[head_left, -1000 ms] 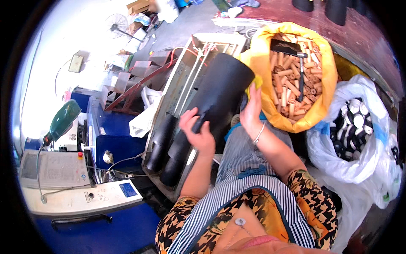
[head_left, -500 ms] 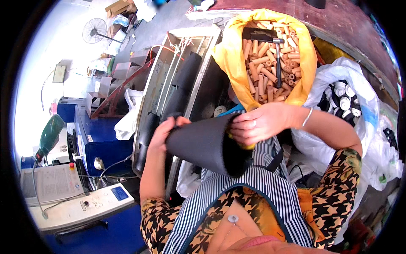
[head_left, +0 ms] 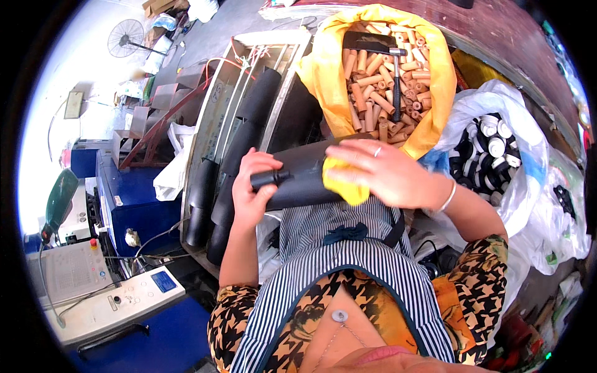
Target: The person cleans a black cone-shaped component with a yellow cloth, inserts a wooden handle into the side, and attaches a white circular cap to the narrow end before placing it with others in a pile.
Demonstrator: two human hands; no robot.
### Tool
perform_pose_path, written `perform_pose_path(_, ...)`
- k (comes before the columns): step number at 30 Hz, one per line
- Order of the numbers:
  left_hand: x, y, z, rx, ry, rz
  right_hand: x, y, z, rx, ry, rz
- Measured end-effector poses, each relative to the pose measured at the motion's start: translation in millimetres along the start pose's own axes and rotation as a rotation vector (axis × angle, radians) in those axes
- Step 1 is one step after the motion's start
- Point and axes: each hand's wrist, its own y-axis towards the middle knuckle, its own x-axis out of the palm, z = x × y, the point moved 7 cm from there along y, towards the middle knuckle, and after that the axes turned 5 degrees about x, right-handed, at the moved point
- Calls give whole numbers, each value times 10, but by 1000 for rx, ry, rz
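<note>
A black tapered tube (head_left: 298,193) lies across my lap, its length running left to right. My left hand (head_left: 249,189) grips its left end, with the thumb below and the fingers above. A short black stub (head_left: 267,179) sticks out there, between thumb and fingers. On the tube's upper side my right hand (head_left: 388,174) presses a yellow cloth (head_left: 346,180), fingers laid over it. The tube's right end is hidden behind that hand.
Ahead stands a yellow sack (head_left: 320,81) of tan tubes, with a hammer (head_left: 397,84) lying on them. To the right, a white plastic bag (head_left: 528,149) holds black-and-white parts. A metal-framed trough (head_left: 273,118) with black tubes is at left, beside a control panel (head_left: 118,304).
The tube has turned: its open end faced me before, and now its side and stub show. My right hand has moved from the open end to the outer surface with the cloth.
</note>
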Motion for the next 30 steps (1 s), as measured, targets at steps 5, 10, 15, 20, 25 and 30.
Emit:
perform_pose_path(5,-217,-551,-402,-136,-90,251,-123,-231,1386,427,-543,-54)
perform_pose_path(10,-63,-971,-736,-295,-43,202,350,168,1682,292,-574,-23)
perform_pose_path(15,37,-1170,-889,-434,-290,321,662,466,1720,-8,-631,83)
perform_pose_path(20,5,-1175,-854,-374,-389,392,552,441,1525,326,-102,45)
perform_pose_path(25,43,-1168,-999,-521,-492,482,617,472,209,223,-38,-42)
perform_pose_path(30,155,-1150,-1029,-578,-476,521,1067,528,-364,8,1,-65)
